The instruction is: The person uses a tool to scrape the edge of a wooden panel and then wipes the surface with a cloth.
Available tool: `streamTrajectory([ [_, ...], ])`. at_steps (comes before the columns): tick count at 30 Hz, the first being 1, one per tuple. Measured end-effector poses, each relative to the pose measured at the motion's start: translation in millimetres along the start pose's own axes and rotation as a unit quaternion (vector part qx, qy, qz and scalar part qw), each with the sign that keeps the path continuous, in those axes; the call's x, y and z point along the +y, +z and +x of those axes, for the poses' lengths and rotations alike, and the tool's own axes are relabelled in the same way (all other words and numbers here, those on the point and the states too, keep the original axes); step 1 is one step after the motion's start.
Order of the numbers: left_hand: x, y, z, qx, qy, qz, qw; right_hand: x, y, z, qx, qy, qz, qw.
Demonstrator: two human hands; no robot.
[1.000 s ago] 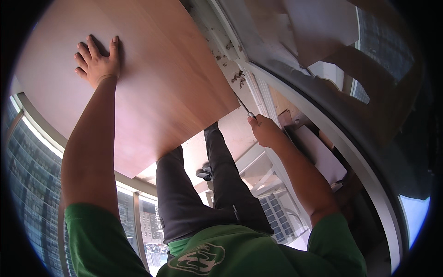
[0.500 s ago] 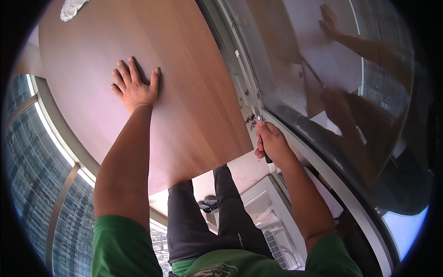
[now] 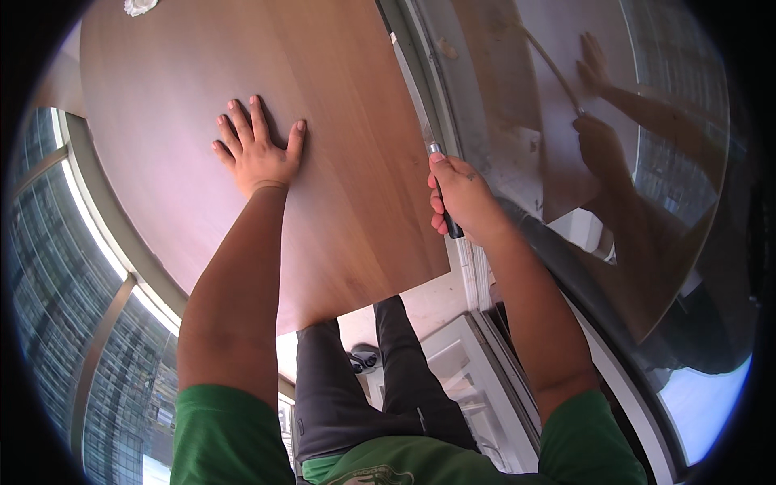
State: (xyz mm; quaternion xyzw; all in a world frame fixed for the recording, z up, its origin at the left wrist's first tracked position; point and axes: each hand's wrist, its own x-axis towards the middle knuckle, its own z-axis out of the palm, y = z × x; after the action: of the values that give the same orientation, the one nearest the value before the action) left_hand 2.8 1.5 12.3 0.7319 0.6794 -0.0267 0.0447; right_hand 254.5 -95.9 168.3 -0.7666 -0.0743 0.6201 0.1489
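My left hand [image 3: 263,158] lies flat on a broad wood-grain board [image 3: 347,186], its fingers spread. My right hand [image 3: 465,194] is closed around the black handle of a long, thin-bladed knife [image 3: 415,90]. The blade points away from me and runs along the board's right edge, beside the window frame; I cannot tell whether it touches the board. A metal collar shows where handle and blade meet.
To the right, a dark glass pane [image 3: 582,153] reflects both arms. A crumpled white thing [image 3: 139,6] sits at the board's far left. Windows [image 3: 73,267] with metal bars line the left. Below the board are my legs and a shoe [image 3: 365,357].
My right hand and the knife have moved away from me and slightly left, along the board's edge. My left hand stays flat on the board; the whole view has shifted a little.
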Motion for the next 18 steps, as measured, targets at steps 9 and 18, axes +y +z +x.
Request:
streamTrajectory([
  [9,0.3,0.0,-1.7,-0.005,-0.003,-0.001,1.000,-28.9,-13.2,4.8,-0.007,0.024,-0.052,0.998],
  [18,-0.8,1.4,-0.4,0.010,0.002,-0.002,1.000,-46.4,-5.9,15.5,0.012,0.016,-0.136,0.991],
])
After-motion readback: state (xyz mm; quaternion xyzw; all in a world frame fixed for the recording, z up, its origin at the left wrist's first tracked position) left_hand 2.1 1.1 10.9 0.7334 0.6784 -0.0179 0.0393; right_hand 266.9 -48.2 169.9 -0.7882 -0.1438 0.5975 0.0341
